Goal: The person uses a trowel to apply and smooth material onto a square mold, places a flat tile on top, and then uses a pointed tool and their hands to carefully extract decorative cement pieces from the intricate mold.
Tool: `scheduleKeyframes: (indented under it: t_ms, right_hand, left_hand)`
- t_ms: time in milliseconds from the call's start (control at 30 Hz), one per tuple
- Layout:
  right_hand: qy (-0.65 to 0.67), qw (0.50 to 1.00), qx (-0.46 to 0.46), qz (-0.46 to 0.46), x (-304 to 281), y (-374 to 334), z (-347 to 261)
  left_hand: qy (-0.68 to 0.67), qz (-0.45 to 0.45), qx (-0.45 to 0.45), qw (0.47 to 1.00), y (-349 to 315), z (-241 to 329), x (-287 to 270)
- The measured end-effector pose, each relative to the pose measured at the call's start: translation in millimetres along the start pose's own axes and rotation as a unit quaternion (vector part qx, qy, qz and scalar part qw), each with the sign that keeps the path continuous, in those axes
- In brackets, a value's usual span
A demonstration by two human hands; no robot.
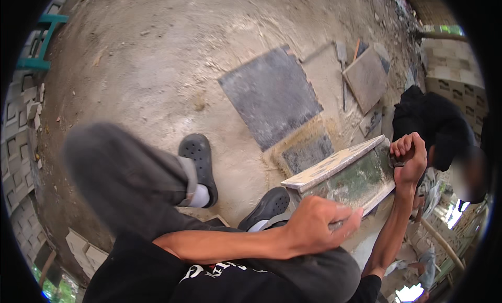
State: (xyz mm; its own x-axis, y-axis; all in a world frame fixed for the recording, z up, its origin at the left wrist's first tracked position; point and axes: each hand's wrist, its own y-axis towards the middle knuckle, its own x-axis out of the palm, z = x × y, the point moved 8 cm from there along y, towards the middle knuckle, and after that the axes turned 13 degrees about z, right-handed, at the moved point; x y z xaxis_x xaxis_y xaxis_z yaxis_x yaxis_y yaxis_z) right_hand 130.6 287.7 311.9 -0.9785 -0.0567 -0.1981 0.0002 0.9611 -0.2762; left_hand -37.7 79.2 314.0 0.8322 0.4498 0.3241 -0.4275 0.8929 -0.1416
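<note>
Apparently, the box (349,181) was lifted and tilted but not set down; left hand (321,224) and right hand (411,159) each curled tightly around a handle (398,162).

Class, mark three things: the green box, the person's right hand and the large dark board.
Green box (351,178): head view, on its long green side.
Right hand (411,159): head view, middle of the hand.
Large dark board (271,96): head view, middle of its top face.

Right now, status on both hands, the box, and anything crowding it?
Left hand and right hand both closed, gripping. Green box between them, side smeared pale. Right shoe close by; another person near right hand.
</note>
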Motion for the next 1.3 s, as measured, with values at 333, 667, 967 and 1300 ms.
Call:
scheduleKeyframes:
  t_ms: [333, 667, 967, 1300]
  right_hand:
    - [-0.038, 0.997, -0.060, -0.023, 94, -17, -97]
    - [-0.078, 0.995, -0.009, -0.058, 144, -9, -86]
    - [-0.183, 0.980, 0.030, -0.067, 176, 34, -45]
    - [-0.194, 0.973, 0.040, -0.118, 213, 59, -23]
  left_hand:
    - [-0.071, 0.072, 0.025, 0.995, 23, 78, -71]
    - [-0.045, 0.151, -0.052, 0.986, 16, 77, -99]
    - [-0.054, 0.220, -0.113, 0.967, 47, 35, -113]
    - [-0.068, 0.236, -0.173, 0.954, 63, 10, -127]
